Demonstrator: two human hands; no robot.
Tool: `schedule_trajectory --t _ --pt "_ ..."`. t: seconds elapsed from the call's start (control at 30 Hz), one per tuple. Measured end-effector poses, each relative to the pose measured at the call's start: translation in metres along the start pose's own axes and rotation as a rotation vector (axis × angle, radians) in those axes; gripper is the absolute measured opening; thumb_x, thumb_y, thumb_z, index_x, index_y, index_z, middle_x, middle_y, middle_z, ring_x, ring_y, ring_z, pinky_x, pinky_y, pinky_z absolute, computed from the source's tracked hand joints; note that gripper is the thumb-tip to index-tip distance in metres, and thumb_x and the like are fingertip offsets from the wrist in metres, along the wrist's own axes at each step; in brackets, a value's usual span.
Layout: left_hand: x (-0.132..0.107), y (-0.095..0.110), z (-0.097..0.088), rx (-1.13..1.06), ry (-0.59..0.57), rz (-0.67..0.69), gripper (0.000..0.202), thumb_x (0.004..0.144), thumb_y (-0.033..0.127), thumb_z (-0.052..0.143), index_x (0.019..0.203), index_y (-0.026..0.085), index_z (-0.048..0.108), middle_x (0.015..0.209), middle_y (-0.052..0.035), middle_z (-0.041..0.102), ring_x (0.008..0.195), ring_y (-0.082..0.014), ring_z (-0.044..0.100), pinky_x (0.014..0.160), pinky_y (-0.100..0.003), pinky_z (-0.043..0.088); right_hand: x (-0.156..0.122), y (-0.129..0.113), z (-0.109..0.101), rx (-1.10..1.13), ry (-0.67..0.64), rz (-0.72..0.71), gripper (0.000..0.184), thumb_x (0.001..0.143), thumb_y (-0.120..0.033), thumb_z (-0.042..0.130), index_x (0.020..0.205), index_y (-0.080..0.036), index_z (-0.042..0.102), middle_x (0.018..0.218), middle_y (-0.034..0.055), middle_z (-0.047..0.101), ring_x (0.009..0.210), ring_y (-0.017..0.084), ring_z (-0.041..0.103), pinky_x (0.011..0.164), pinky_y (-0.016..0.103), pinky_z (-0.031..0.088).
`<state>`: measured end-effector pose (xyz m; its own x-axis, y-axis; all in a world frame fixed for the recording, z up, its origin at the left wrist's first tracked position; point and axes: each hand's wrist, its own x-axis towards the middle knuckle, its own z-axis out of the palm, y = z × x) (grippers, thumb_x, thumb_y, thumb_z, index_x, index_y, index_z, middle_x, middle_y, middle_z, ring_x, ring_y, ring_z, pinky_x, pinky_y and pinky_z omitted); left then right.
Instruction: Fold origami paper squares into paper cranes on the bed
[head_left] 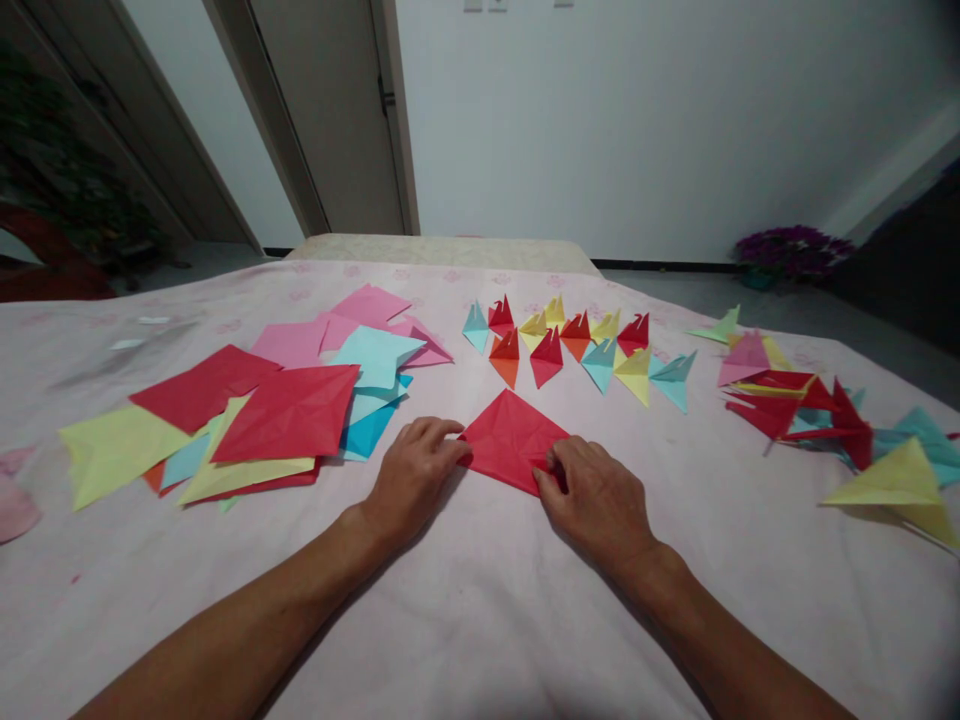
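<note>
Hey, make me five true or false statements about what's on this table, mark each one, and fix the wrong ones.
1. The left hand and right hand both touch one red sheet. True.
2. Folded birds stand farther off than that red sheet. True.
3. Those birds are all red. False: they also include yellow, orange and light blue ones.
4. The loose sheets lie to the right of the birds. False: the loose sheets lie to the left of the birds.
5. The tablecloth is dark green. False: the tablecloth is pale pink.
</note>
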<state>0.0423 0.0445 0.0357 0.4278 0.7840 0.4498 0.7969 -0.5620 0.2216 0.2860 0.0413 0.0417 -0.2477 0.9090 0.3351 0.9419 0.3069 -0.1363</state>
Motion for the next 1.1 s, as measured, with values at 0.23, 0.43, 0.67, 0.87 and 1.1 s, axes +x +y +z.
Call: schedule_trajectory --t 0.23,0.43,0.67,0.87,1.1 --pt "-0.013 0.025 0.009 -0.04 -0.124 0.232 0.03 0.097 0.019 0.048 0.125 0.016 0.059 0.124 -0.0108 0.067 0.112 -0.0232 0.063 0.094 -0.04 0.053 0.0 -0.001 -0.004 0.012 0.087 -0.257 0.014 0.09 -0.019 0.057 0.101 -0.022 0.065 0.097 0.0061 0.065 0.09 0.024 0.053 0.077 0.037 0.035" --pt "-0.02 0.033 0.013 -0.009 -0.214 0.17 0.045 0.095 0.031 0.054 0.137 0.015 0.05 0.14 -0.0139 0.056 0.129 -0.0258 0.054 0.107 -0.044 0.047 -0.008 -0.004 -0.005 0.133 0.031 -0.457 0.025 0.093 -0.025 0.056 0.116 -0.022 0.066 0.116 0.0053 0.068 0.111 0.026 0.053 0.094 0.041 0.038" --pt "-0.027 0.033 0.006 0.077 -0.252 0.141 0.047 0.095 0.03 0.054 0.14 0.017 0.048 0.146 -0.0112 0.051 0.135 -0.0271 0.046 0.111 -0.045 0.043 -0.014 0.007 -0.004 0.092 0.019 -0.359 0.026 0.095 -0.027 0.053 0.114 -0.02 0.069 0.12 0.0056 0.069 0.116 0.027 0.056 0.099 0.045 0.039" --pt "-0.029 0.036 0.008 0.107 -0.221 0.108 0.045 0.095 0.029 0.052 0.138 0.017 0.049 0.144 -0.014 0.051 0.136 -0.0291 0.046 0.111 -0.047 0.042 0.003 0.019 -0.001 0.133 0.107 -0.097 0.021 0.092 -0.032 0.058 0.101 -0.02 0.072 0.114 0.0096 0.069 0.104 0.026 0.059 0.089 0.041 0.046" --pt "-0.026 0.036 0.004 0.072 -0.211 0.073 0.045 0.094 0.029 0.053 0.137 0.019 0.051 0.146 -0.0153 0.049 0.138 -0.0322 0.041 0.11 -0.052 0.041 0.012 0.026 0.005 0.165 -0.023 0.126 0.053 0.086 -0.028 0.059 0.138 -0.018 0.05 0.118 0.0121 0.067 0.103 0.028 0.062 0.081 0.038 0.049"
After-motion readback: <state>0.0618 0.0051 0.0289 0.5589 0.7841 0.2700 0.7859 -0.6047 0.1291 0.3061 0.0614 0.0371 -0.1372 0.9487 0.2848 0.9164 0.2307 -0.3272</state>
